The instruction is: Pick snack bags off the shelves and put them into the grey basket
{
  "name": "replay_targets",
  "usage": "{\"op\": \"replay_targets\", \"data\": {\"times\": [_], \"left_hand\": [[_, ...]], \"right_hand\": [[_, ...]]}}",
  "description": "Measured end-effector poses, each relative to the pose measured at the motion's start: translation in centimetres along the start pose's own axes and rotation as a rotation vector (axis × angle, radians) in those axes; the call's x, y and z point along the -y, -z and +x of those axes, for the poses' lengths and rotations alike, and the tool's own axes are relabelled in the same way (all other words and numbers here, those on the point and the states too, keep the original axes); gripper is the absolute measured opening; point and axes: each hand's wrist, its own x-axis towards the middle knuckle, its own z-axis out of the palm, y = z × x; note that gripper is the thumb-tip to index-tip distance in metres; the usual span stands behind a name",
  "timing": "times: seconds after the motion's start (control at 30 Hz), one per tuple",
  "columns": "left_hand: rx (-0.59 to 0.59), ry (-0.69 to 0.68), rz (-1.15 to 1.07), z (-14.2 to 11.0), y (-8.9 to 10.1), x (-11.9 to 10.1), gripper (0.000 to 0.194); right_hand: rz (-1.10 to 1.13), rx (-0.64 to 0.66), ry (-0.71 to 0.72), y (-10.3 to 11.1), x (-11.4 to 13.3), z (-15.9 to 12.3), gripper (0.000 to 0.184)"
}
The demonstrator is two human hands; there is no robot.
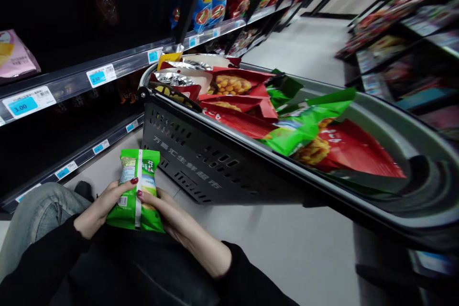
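Between my two hands, just above my lap, is a green snack bag [147, 217] with a pale seam strip and a barcode facing me. My left hand [103, 203] grips its left side, the thumb pressed on the front. From the right, my right hand [163, 205] holds the other side, with its thumb near the seam; the remaining fingers of both hands are hidden behind the bag. A dark shopping basket [186, 153] stands beyond the hands to the right. Inside it lie several red snack bags [362, 146] and another green snack bag [297, 126].
On the left runs a dark shelf [132, 64] with price tags and a pink package [16, 55]. Blue chip bags [210, 5] stand farther along it. Another stocked rack [390, 48] is blurred at the right, across the aisle floor [308, 52]. My bent knee [39, 215] is at the lower left.
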Motion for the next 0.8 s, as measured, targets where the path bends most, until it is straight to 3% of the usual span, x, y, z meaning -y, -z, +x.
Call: {"op": "replay_targets", "data": {"times": [0.3,0.47,0.67,0.8], "left_hand": [[0.015,-0.036,0.001,0.0,0.0,0.0,0.040],[0.007,-0.227,0.069,-0.5,-0.1,0.0,0.045],[0.095,-0.457,0.127,-1.0,-0.1,-0.4,0.046],[0.116,-0.500,0.142,-0.9,0.1,-0.2,0.045]], "right_hand": [[-0.038,-0.033,0.006,-0.1,0.0,-0.2,0.043],[-0.189,-0.010,0.196,0.5,0.3,0.2,0.056],[-0.452,0.044,0.481,1.2,0.7,0.5,0.058],[-0.441,0.059,0.512,1.2,0.3,0.4,0.059]]}}
